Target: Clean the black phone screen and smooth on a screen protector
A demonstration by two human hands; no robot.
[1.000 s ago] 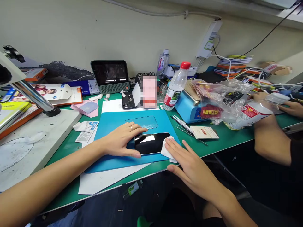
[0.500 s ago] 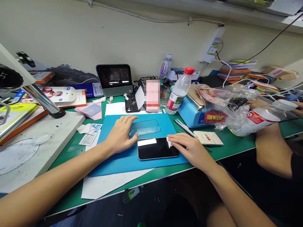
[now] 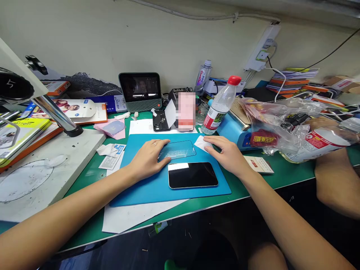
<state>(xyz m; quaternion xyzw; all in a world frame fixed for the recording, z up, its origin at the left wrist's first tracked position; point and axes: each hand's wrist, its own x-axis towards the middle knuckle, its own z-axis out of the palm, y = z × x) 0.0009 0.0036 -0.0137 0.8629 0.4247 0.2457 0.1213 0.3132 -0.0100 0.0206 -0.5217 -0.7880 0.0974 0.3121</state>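
A clear glass screen protector point(image 3: 180, 149) with a thin dark border is over the blue mat point(image 3: 140, 189). My left hand point(image 3: 150, 157) is around its left end, thumb at the near edge and fingers at the far edge. In my right hand point(image 3: 225, 152), a small white wipe point(image 3: 201, 143) is pinched at the fingertips, just right of the protector. Nearer to me a phone point(image 3: 192, 175) lies face up on the mat, its black screen reflecting a white patch at the upper left. Neither hand touches the phone.
A red-capped water bottle point(image 3: 221, 107) stands behind the mat, beside a blue device point(image 3: 234, 131). A small screen point(image 3: 140, 92) stands at the back. On the left is a white stand base point(image 3: 67, 165) with a metal post. Another person's arm point(image 3: 336, 180) rests at the right.
My right hand has moved the white wipe up off the phone's right end to beside the protector. The left hand stays at the protector's left end. The view has shifted slightly.
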